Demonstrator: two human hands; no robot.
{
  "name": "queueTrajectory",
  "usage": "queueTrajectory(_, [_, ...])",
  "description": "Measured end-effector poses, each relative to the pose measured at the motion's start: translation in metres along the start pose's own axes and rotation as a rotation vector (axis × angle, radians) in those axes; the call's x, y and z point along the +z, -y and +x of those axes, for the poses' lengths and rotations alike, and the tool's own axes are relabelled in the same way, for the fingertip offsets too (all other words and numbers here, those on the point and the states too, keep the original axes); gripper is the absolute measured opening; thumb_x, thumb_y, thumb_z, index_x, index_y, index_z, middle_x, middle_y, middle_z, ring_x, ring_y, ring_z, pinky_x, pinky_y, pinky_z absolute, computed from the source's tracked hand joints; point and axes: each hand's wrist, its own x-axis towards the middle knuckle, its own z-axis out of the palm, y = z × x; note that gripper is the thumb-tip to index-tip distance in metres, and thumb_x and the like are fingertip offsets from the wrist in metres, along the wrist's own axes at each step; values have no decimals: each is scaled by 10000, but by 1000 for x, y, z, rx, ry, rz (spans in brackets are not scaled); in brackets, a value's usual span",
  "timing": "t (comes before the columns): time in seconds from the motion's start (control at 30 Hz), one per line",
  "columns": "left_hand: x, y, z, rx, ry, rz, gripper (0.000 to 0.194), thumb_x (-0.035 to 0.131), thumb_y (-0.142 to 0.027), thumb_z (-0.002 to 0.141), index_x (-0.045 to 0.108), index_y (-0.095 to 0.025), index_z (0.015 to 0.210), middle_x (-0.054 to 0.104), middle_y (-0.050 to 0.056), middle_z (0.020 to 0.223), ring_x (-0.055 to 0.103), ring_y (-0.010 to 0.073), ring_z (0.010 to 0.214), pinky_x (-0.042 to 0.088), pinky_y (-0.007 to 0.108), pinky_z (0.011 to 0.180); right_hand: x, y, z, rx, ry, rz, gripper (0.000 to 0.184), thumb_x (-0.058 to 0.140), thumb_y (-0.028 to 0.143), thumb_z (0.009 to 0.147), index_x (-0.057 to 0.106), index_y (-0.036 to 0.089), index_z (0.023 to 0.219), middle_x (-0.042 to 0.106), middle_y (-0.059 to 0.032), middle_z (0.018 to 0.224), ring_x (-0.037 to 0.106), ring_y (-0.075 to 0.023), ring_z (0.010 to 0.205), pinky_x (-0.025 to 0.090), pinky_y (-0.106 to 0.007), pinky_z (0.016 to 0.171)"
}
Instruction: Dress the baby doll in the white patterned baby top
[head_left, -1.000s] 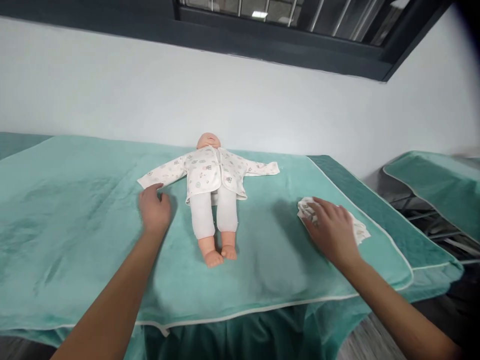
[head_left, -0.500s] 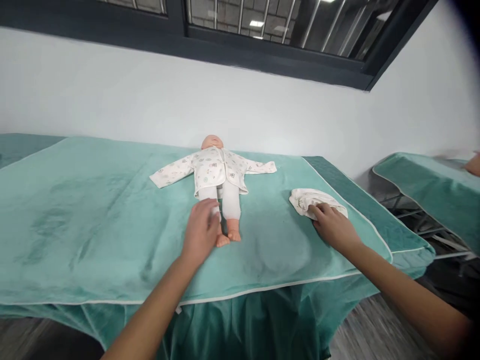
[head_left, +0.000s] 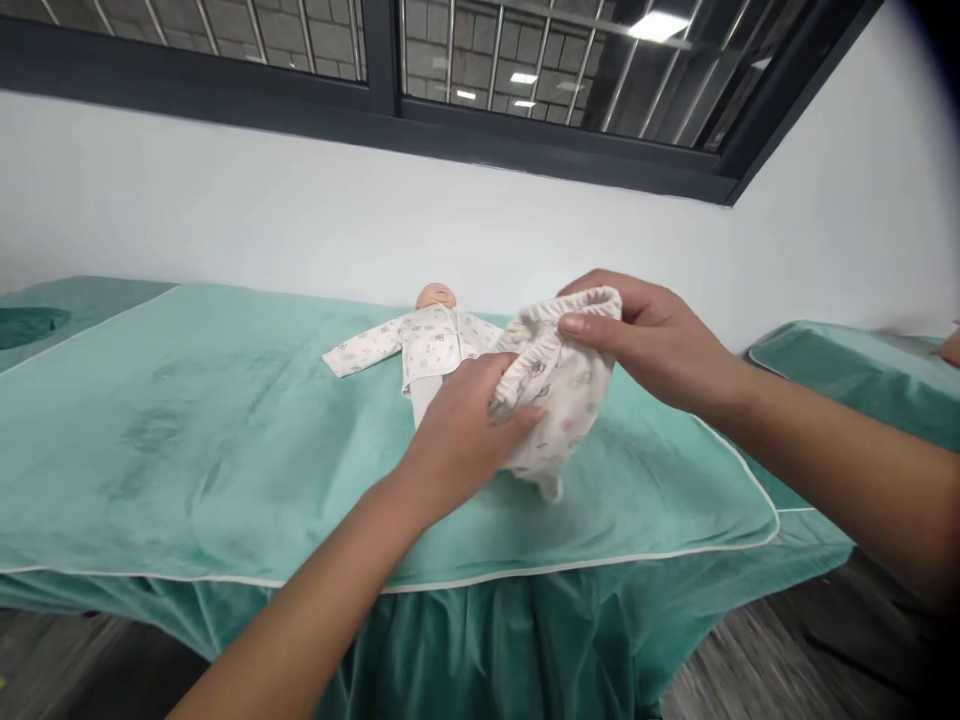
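Observation:
A pair of white printed baby pants (head_left: 566,400) with a gathered elastic waist hangs in the air between my hands. My left hand (head_left: 476,420) pinches one side of the waistband, thumb in front. On the other side, my right hand (head_left: 645,335) grips the waistband between thumb and fingers. Behind them a baby doll (head_left: 435,296) lies on its back, wearing a white printed jacket (head_left: 431,345) with one sleeve stretched out to the left. My hands and the pants hide the doll's lower legs and its other sleeve.
A green velvet cover with white piping lies over the bed (head_left: 247,440). Behind it are a white wall (head_left: 300,210) and a dark-framed window (head_left: 487,140) with bars. Another green-covered bed (head_left: 862,370) stands at the right, with part of a person's hand (head_left: 951,345) at the edge.
My right hand has lifted the pants off the bed and brought them left. My left hand has left the doll's legs and taken hold of the waistband.

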Motion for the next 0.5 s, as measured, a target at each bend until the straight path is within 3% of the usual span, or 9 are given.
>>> queueTrajectory(0.1, [-22,-10,1,-55,-56,-72,275,606,-466,913,665,-201,874,635,-3,785,569,164,732,446,277,654,11,12,11,-164,23,-94,301,736,445,838,694,277,1085,636,-34,1111,592,-228,1009,492,-345,805])
queueTrajectory(0.23, [-48,-18,-1,-116,-121,-228,268,666,-441,881,665,-176,844,583,-10,736,525,121,642,376,228,553,29,14,14,-159,165,-184,269,804,403,771,690,253,963,636,-29,1062,570,-237,1037,468,-359,887])
queueTrajectory(0.4, [-73,-16,-8,-255,-20,-580,270,644,-430,894,683,-163,879,591,14,730,585,141,629,436,228,523,45,16,11,-34,154,122,282,803,432,770,615,225,806,613,-17,971,585,-193,895,474,-326,766])
queueTrajectory(0.5, [-84,-10,-17,-303,164,-760,296,701,-458,845,706,-164,879,612,15,686,612,150,601,469,228,494,49,12,12,26,94,371,291,730,491,838,582,243,805,595,6,836,587,-177,790,484,-315,690])
